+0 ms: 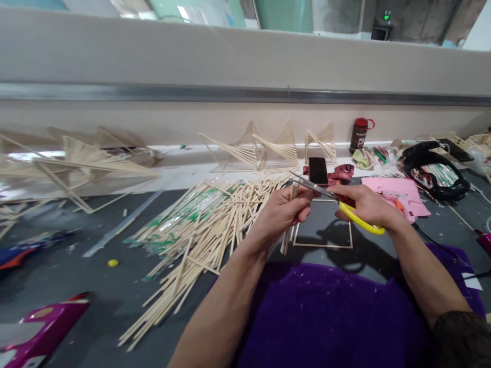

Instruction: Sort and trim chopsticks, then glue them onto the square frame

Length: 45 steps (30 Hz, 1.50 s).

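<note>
The left hand (283,209) is bare, and the left forearm (230,286) behind it is uncovered as far as it shows. The right hand (369,202) is bare too; well behind it, the right forearm (422,260) meets a nearly black sleeve (462,335) whose fabric looks thin and faintly patterned. On the near side of both hands spreads a deep purple, apron-like cloth (326,317), dotted with small pale specks and softly creased.
</note>
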Tool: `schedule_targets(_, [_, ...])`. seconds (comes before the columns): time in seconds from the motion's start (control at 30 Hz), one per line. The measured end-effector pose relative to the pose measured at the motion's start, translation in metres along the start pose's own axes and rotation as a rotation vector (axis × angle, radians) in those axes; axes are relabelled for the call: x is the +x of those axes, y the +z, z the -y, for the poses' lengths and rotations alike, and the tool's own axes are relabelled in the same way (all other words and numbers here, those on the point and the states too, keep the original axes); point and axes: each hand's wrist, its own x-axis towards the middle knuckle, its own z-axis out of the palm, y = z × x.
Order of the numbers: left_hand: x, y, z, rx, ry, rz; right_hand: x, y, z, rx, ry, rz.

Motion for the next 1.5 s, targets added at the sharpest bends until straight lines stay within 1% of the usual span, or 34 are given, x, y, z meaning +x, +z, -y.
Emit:
schedule_targets(0.17, [0.003, -0.003, 0.005, 0.064, 0.022, 0.020, 0.001, -0.002, -0.005, -0.027, 0.017, 0.050])
schedule_targets(0.27, [0.005, -0.004, 0.007, 0.096, 0.023, 0.025, 0.002, -0.003, -0.009, 0.024, 0.014, 0.090])
schedule_targets(0.43, [0.005, -0.004, 0.007, 0.081, -0.002, 0.005, 0.005, 0.000, -0.013, 0.120, 0.005, 0.170])
schedule_targets(0.53, [0.004, -0.005, 0.008, 0.092, 0.020, -0.002, 0.006, 0.003, -0.014, 0.156, 0.008, 0.195])
schedule_targets(0.73, [0.005, -0.002, 0.009, 0.105, 0.014, 0.009, 0.007, 0.004, -0.007, 0.053, 0.052, 0.157])
schedule_targets(0.83, [0.005, -0.001, 0.008, 0.137, 0.033, -0.005, 0.007, 0.006, -0.003, 0.081, 0.045, 0.102])
schedule_targets(0.93, [0.006, -0.003, 0.007, 0.163, 0.051, -0.012, 0.008, 0.011, -0.002, 0.130, 0.075, 0.052])
schedule_targets(1.1, [0.007, -0.005, 0.013, 0.182, 0.035, -0.020, 0.010, 0.019, -0.006, 0.173, 0.114, 0.018])
schedule_targets(1.23, [0.009, -0.002, 0.018, 0.222, 0.035, -0.072, 0.011, 0.021, -0.011, 0.173, 0.127, -0.001])
schedule_targets(1.33, [0.011, 0.001, 0.018, 0.343, 0.048, -0.189, 0.012, 0.022, -0.014, 0.169, 0.159, -0.011])
schedule_targets(1.4, [0.012, 0.001, 0.018, 0.465, 0.086, -0.256, 0.013, 0.024, -0.017, 0.133, 0.175, -0.013])
schedule_targets(1.5, [0.012, 0.000, 0.019, 0.583, 0.168, -0.260, 0.015, 0.027, -0.020, 0.061, 0.160, -0.001])
